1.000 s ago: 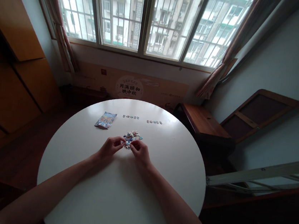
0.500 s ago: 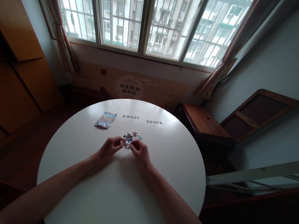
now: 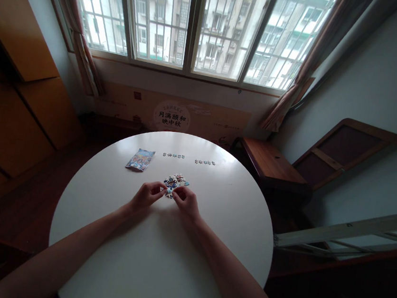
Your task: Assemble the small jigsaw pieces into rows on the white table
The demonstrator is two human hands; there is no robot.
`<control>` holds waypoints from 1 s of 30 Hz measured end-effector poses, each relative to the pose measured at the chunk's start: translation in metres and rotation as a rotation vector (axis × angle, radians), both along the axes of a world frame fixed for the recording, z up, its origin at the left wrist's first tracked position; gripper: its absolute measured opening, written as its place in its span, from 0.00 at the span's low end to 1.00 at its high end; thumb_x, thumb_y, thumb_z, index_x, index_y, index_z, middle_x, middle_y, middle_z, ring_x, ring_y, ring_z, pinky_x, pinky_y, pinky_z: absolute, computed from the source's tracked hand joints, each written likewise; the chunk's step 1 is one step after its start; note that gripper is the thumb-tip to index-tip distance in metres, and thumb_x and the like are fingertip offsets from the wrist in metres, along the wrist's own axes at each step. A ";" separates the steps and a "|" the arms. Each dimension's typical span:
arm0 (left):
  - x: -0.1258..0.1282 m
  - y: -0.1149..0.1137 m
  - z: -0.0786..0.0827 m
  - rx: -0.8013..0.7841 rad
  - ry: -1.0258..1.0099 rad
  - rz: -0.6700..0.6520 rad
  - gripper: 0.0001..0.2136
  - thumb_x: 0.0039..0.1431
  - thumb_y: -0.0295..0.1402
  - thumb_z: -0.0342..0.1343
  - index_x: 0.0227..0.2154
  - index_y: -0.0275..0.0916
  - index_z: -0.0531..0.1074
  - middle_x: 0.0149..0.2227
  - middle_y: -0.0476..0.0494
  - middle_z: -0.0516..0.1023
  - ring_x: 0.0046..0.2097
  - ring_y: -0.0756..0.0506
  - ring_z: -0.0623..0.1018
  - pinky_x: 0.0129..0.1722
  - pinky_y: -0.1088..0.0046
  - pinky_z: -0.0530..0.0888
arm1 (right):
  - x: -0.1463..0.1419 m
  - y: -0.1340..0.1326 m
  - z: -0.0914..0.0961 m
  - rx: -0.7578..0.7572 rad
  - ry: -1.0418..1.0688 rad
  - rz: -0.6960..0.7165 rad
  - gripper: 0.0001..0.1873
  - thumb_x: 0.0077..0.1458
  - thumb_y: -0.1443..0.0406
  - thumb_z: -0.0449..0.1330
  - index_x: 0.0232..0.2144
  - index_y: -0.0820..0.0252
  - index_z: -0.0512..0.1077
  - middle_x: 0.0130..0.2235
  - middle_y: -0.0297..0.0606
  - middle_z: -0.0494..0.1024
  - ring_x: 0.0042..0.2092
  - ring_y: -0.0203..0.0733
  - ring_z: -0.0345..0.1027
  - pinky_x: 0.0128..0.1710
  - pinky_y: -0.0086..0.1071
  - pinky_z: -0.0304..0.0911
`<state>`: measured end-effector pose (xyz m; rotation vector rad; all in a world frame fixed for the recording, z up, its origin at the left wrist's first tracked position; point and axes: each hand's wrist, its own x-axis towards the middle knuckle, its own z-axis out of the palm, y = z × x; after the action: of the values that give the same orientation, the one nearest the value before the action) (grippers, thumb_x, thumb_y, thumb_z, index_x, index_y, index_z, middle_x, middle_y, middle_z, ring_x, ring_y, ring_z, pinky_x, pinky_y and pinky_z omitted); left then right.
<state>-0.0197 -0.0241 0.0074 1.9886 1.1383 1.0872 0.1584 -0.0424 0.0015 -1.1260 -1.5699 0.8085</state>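
Jigsaw pile (image 3: 177, 180) just beyond both hands (image 3: 186, 201)

Daylight is admitted beyond the round, glossy white table (image 3: 157, 261) through a wide, white-framed, barred window (image 3: 193, 29), where highlights are partly bleached. Glare is spread along the table's far edge; soft shadows are cast nearer. The orange-brown wooden cabinet (image 3: 40, 116) left of the table is dimmed and visibly stretched by wide-angle distortion.

Low heap of jigsaw pieces (image 3: 176, 180), overlapping, multicoloured (some blue, some white), two short rows (image 3: 174, 156) beyond
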 end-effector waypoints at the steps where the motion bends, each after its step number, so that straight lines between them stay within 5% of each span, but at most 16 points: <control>1: 0.000 0.000 0.000 0.002 0.001 -0.002 0.12 0.55 0.38 0.53 0.32 0.33 0.75 0.18 0.54 0.61 0.21 0.54 0.59 0.22 0.80 0.58 | 0.000 0.000 0.000 0.002 -0.001 0.000 0.09 0.50 0.61 0.59 0.28 0.62 0.72 0.27 0.36 0.74 0.27 0.35 0.65 0.27 0.27 0.60; 30: 0.001 -0.001 0.003 0.017 -0.005 0.008 0.12 0.54 0.38 0.54 0.30 0.33 0.76 0.17 0.53 0.63 0.21 0.54 0.60 0.21 0.81 0.58 | 0.001 0.002 -0.004 0.019 0.004 -0.005 0.07 0.50 0.62 0.58 0.29 0.61 0.73 0.28 0.36 0.74 0.27 0.35 0.65 0.28 0.28 0.62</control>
<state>-0.0185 -0.0250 0.0099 1.9942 1.1393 1.1092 0.1590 -0.0401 -0.0026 -1.1132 -1.5680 0.7904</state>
